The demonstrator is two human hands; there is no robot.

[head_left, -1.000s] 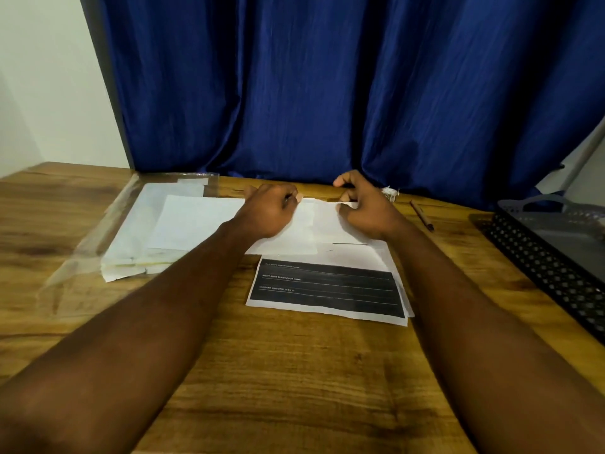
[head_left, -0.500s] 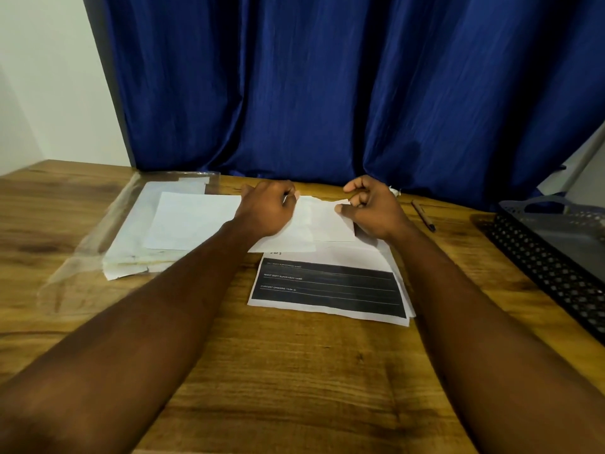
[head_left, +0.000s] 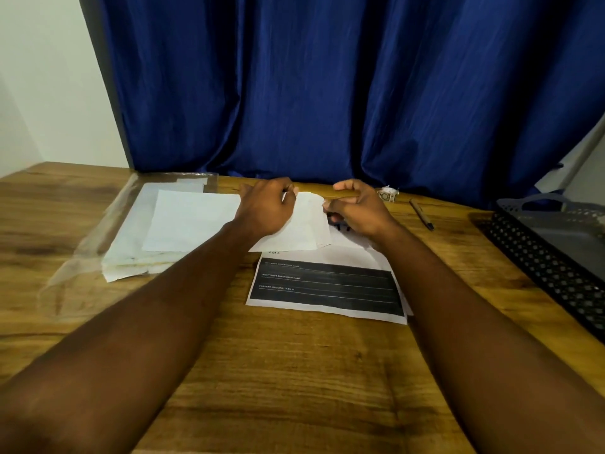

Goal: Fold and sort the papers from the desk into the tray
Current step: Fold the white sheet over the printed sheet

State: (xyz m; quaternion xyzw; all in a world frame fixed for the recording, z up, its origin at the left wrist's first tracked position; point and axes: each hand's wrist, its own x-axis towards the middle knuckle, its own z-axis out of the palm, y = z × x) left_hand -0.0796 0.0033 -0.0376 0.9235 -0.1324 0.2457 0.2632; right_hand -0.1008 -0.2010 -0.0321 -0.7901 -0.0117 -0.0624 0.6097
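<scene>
We are folding a white sheet point(head_left: 307, 228): our left hand point(head_left: 265, 208) grips it, and our right hand point(head_left: 358, 209) seems to pinch its edge. Next we must press the crease flat.

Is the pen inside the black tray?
No, the pen lies on the desk, apart from the tray.

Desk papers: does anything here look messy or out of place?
Slightly. The paper stack at left is ragged, its edges uneven, lying on a wrinkled clear plastic sleeve. A small white scrap sits by the curtain. The printed sheet lies skewed. The left hand and right hand hold a white sheet.
</scene>
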